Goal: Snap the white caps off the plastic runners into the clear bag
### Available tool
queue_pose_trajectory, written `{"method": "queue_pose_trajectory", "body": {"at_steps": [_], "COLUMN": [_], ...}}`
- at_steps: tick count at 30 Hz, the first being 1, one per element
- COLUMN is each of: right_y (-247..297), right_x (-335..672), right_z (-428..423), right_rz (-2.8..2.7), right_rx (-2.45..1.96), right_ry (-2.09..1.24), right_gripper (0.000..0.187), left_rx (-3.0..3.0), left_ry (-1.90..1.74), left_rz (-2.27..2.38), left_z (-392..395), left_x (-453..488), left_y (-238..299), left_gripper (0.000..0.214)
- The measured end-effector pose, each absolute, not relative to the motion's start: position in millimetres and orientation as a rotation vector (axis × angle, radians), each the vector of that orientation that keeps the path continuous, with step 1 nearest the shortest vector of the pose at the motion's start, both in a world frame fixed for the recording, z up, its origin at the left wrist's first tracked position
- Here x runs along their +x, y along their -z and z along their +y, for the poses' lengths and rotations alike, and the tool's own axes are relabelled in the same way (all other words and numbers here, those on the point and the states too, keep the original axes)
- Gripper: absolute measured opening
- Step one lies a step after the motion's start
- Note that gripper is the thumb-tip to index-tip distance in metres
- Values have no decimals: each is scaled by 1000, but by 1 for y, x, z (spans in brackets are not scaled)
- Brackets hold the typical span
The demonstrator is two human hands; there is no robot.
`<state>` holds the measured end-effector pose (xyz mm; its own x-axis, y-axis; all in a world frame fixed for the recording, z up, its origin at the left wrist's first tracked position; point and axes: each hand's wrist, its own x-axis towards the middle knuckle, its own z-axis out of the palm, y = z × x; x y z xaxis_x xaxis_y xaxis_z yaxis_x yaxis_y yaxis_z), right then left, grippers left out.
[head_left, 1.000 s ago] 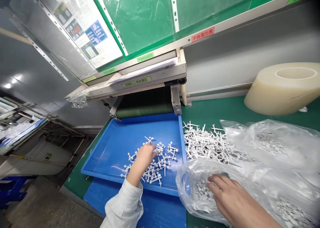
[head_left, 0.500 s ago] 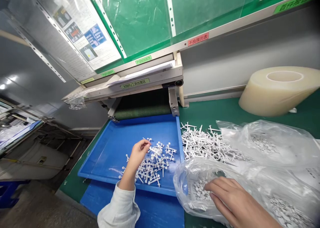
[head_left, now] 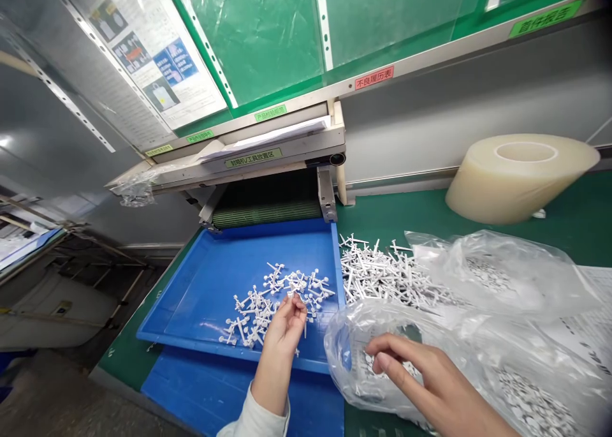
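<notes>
My left hand point(head_left: 284, 325) is over the blue tray point(head_left: 165, 309), palm turned up. Its fingers are closed in a pinch on a small white plastic part point(head_left: 291, 291) at the fingertips. Around and behind it lie many white plastic sticks with round heads point(head_left: 258, 312). My right hand point(head_left: 415, 370) hovers at the mouth of a clear plastic bag point(head_left: 342, 348) of small white pieces point(head_left: 370, 365). Its thumb and forefinger are drawn together; what is between them, if anything, is too small to make out.
Loose white sticks point(head_left: 382, 268) are heaped right of the tray. Two more clear bags of small pieces, a far one point(head_left: 492, 274) and a near one point(head_left: 535, 399), lie farther right. Behind stand a large tape roll point(head_left: 511, 188) and a dark conveyor belt point(head_left: 268, 201) under a shelf point(head_left: 287, 150).
My left hand has moved right and nearer within the tray and turned palm up. My right hand has lifted slightly and shifted left over the bag, its thumb and forefinger closer together.
</notes>
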<state>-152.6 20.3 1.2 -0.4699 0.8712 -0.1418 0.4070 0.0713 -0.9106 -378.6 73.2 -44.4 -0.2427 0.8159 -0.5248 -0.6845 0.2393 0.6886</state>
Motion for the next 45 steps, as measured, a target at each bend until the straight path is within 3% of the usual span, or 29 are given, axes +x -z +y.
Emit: {"method": "queue_pose_trajectory", "body": {"at_steps": [6,10,13,18,27,45], "right_y": [-4,-14,-24,-33,-37,-34], "right_x": [-153,-157,-155,-143,-131,-131], "right_z": [19,23,26,23,21,19], "right_rz": [-1689,-1375,-1258,-1253,-1233,-1227], "right_rx": [-1274,-1095,-1040,-1060,-1099,-1076], "right_ry": [-1459,-1724,-1880,-1977,-2035,-2069], "right_gripper": [26,34,40,46,47,46], "left_rx": [195,350,772,1638,1646,1577], "left_ry": [-1402,-1245,-1196,-1157,-1324,-1270], "left_rz": [1002,908,945,947,842,994], "left_z": [41,16,8,7,-2,-12], "left_x": [-353,-326,-316,-316,-310,-310], "left_y": [12,-1,0,-4,-4,-1], "left_gripper": [29,30,16,28,20,17]}}
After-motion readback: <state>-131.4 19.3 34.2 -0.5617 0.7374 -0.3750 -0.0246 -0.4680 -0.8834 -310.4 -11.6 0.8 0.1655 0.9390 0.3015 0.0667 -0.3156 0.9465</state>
